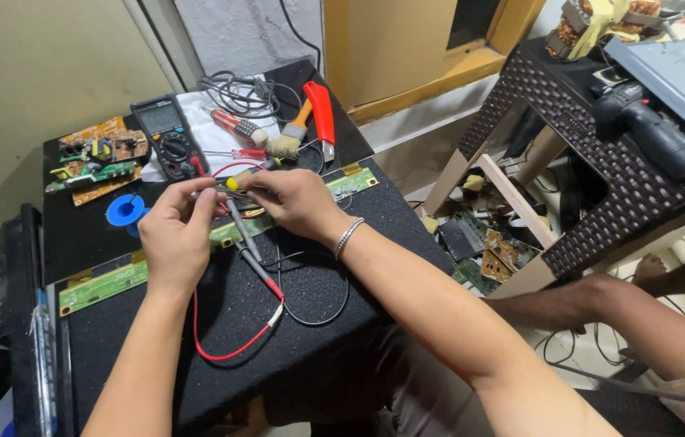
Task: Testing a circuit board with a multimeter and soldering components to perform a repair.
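both hands grip probes over green circuit strip.

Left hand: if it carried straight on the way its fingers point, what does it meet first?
Probably the right hand: the left hand points up and right at it, fingertips nearly touching over the long green circuit strip. Depth unclear.

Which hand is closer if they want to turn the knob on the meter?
Probably the left hand. The meter lies up on its side of the table, with open space between. The right hand holds the yellow-handled tool over the green strip board.
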